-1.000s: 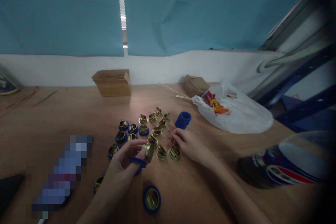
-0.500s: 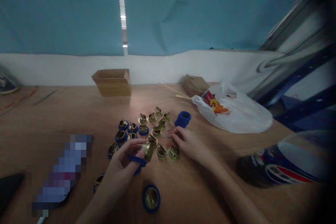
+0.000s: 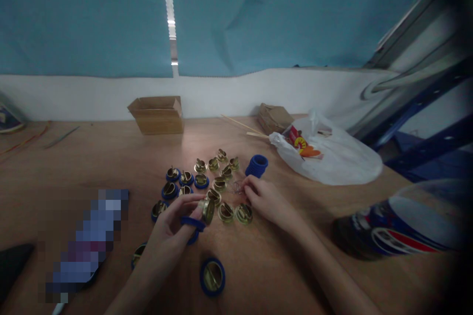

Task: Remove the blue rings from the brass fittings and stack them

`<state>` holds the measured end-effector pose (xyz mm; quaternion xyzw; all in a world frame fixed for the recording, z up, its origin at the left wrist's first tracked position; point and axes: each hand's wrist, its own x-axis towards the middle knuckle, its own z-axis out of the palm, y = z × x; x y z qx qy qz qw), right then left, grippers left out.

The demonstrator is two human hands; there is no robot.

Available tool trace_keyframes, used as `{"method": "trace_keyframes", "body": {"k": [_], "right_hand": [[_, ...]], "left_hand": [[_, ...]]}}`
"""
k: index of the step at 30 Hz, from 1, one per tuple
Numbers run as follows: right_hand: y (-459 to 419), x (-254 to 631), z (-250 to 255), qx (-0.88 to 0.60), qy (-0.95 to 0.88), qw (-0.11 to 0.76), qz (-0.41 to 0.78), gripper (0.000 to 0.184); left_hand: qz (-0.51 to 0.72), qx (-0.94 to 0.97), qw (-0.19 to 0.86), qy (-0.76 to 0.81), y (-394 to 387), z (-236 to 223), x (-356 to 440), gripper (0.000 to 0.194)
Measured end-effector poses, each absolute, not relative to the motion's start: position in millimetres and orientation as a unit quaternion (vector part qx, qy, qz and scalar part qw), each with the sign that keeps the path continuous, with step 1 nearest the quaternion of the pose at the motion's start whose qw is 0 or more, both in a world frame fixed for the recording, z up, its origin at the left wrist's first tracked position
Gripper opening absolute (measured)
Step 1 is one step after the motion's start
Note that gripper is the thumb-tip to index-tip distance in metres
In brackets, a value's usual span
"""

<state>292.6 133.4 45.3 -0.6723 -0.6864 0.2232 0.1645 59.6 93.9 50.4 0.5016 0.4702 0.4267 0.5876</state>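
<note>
My left hand [image 3: 172, 231] is closed around a round brass fitting [image 3: 208, 210], held raised above the table with its flat face turned right. A blue ring [image 3: 192, 223] loops over the thumb of that hand. My right hand [image 3: 264, 199] pinches at thin wire rings [image 3: 237, 187] lying on the table; its fingertips touch their right edge. Several bare brass fittings [image 3: 225, 211] stand between the hands. Left of them, several more sit in blue rings, such as the brass fitting in a blue ring [image 3: 169, 190]. Another blue-ringed fitting [image 3: 213, 277] lies nearest me.
A stack of blue rings [image 3: 256, 166] stands beyond my right hand. Farther back are an open cardboard box [image 3: 157, 120], a brown packet [image 3: 274, 118] and a white plastic bag [image 3: 343, 160]. A large cup [image 3: 391, 231] is at right, a blurred-out phone [image 3: 88, 241] at left.
Both hands keep nearly the same pose, with the fitting still in the left and the right fingers at the wire rings. The whole view has shifted very slightly.
</note>
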Motion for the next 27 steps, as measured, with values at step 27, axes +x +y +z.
{"method": "trace_keyframes", "body": {"k": [27], "right_hand": [[131.6,292.6,55.0,-0.674,-0.678,0.225,0.186,0.02]], "left_hand": [[0.423,0.496,0.582,0.486,92.7,50.7,62.2,0.024]]}}
